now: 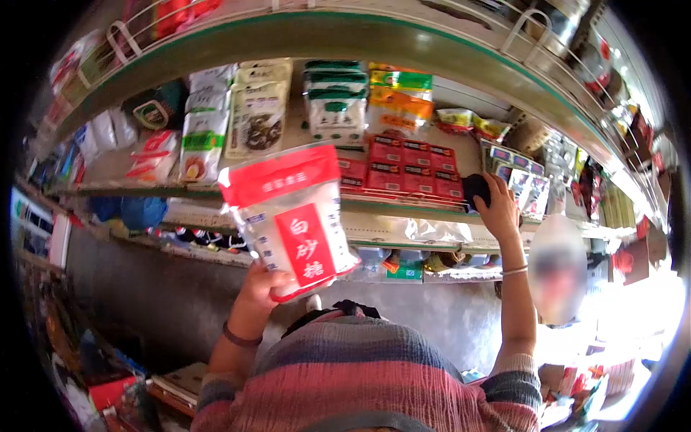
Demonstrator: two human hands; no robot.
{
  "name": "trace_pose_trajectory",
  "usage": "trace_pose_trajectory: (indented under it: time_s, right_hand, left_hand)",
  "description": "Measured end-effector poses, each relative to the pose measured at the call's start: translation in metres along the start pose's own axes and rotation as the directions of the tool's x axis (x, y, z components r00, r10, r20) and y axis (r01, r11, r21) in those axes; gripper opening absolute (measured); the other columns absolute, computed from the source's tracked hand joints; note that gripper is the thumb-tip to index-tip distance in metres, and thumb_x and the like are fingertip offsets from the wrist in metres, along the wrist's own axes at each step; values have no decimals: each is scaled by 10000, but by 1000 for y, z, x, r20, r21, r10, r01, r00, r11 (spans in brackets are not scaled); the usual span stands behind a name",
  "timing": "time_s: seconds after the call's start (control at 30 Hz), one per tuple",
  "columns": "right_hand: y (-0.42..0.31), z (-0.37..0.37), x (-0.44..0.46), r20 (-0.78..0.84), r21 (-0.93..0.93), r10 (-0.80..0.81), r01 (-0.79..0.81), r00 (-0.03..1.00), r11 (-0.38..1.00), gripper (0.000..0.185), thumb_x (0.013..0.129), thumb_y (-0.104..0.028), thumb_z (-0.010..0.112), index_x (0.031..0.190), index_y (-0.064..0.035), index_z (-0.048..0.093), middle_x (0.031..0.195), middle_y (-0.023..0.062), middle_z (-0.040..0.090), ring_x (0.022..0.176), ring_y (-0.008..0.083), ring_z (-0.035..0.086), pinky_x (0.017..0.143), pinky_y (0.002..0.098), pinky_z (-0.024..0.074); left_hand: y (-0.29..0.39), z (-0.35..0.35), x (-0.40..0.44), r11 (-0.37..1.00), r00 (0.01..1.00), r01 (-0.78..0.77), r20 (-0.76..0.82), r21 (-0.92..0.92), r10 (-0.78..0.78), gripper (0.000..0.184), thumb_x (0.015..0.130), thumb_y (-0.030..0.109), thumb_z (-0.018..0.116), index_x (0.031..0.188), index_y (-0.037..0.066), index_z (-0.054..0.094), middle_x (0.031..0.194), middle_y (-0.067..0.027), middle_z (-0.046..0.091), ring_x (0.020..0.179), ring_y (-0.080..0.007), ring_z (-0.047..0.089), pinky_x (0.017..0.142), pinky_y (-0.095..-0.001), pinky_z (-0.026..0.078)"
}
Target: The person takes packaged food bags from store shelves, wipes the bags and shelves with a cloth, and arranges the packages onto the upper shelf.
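My left hand (pixel 263 285) grips the lower corner of a red and white bag of white sugar (pixel 301 227), raised in front of the shelf with its printed face towards me. Over at the shelf's front edge, my right hand (pixel 502 210) has its fingers curled round a small black object (pixel 475 189), whose kind I cannot make out. Just left of that object lie red boxes (pixel 412 169) in rows. Behind the sugar bag stand beige packets (pixel 258 115) and green-topped white packets (pixel 336 108).
Orange and green packets (pixel 400 101) stand at the shelf's back. A wire-railed upper shelf (pixel 345 34) overhangs the goods. White-green packets (pixel 204 137) are at left, and picture-printed packs (pixel 529 183) at right. Lower shelves hold more goods. A blurred shape (pixel 558 270) is beside my right arm.
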State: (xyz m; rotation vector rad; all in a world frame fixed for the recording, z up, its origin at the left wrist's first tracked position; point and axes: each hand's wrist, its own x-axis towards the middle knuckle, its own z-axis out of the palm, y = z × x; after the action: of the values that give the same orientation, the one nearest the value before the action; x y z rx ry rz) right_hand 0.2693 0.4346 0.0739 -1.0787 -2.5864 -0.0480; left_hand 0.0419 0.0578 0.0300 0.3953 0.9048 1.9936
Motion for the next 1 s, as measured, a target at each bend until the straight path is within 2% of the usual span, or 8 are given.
trace_pose_trajectory:
  time_s: [0.3, 0.37, 0.43, 0.5, 0.63, 0.83, 0.87, 1.0]
  right_hand:
    - [-41, -13, -8, -181, -244, -130, 83, 975, 966, 602, 741, -294, 631, 1232, -36, 399, 1281, 123, 387, 1134, 319, 390, 925, 421, 352]
    - [-68, -24, -22, -179, 77, -215, 231, 960, 970, 497, 721, -162, 665, 1151, -6, 469, 1142, 171, 509, 983, 308, 519, 835, 394, 430]
    - [-113, -45, -35, 193, 724, -366, 120, 910, 679, 533, 726, -81, 662, 1198, 11, 431, 1117, 134, 537, 767, 185, 599, 642, 277, 487]
    - [-169, -85, -38, 140, 898, -576, 142, 805, 417, 559, 741, -92, 658, 1226, 16, 402, 1088, 129, 543, 713, 130, 581, 588, 246, 475]
    - [-221, -131, -28, 101, 941, -620, 127, 778, 312, 622, 772, -274, 649, 1222, 54, 372, 929, 88, 562, 637, 98, 530, 557, 228, 454]
    - [-257, -211, 0, 153, 968, -434, -47, 888, 246, 422, 834, -255, 589, 1142, 9, 473, 724, 12, 569, 571, 45, 494, 490, 192, 415]
    - [-262, -231, 5, 119, 955, -383, 0, 916, 297, 374, 836, -256, 585, 1091, 6, 511, 685, 7, 562, 550, 41, 490, 469, 191, 405]
    - [-244, -275, 57, -60, 993, -400, 95, 914, 68, 189, 824, -211, 585, 835, -23, 596, 613, 16, 550, 495, 53, 497, 383, 184, 359]
  left_hand:
    - [20, -8, 6, 991, 961, 133, 241, 27, -135, 642, 567, 20, 647, 1171, 5, 431, 1057, -129, 570, 957, -229, 574, 822, -402, 474]
    - [21, -9, 8, 998, 923, 43, 384, -50, -20, 771, 557, 29, 666, 1258, 36, 346, 1149, -130, 523, 1032, -248, 539, 866, -418, 453]
    - [43, 12, 4, 987, 890, 103, 454, -127, -35, 851, 556, 12, 668, 1305, 48, 266, 1226, -135, 459, 1102, -278, 488, 895, -434, 431]
    - [60, 23, 5, 981, 887, 177, 443, -75, -126, 891, 566, 6, 673, 1327, 62, 212, 1287, -140, 389, 1154, -302, 435, 928, -450, 399]
    - [93, 41, 13, 988, 870, 153, 478, -25, -123, 845, 591, 44, 691, 1313, 58, 254, 1250, -133, 434, 1125, -264, 466, 911, -422, 412]
    - [177, 87, 19, 990, 892, -67, 453, 126, 2, 710, 619, 122, 712, 1228, -5, 371, 1118, -104, 538, 1014, -201, 539, 851, -325, 439]
    - [189, 68, 32, 919, 909, -76, 405, 388, -96, 645, 628, 130, 701, 1190, -9, 416, 1066, -91, 566, 949, -191, 565, 799, -305, 462]
    - [240, 165, 65, 786, 757, -597, 436, 161, 486, 307, 817, 142, 496, 1091, 7, 525, 1095, -88, 558, 985, -176, 549, 876, -305, 433]
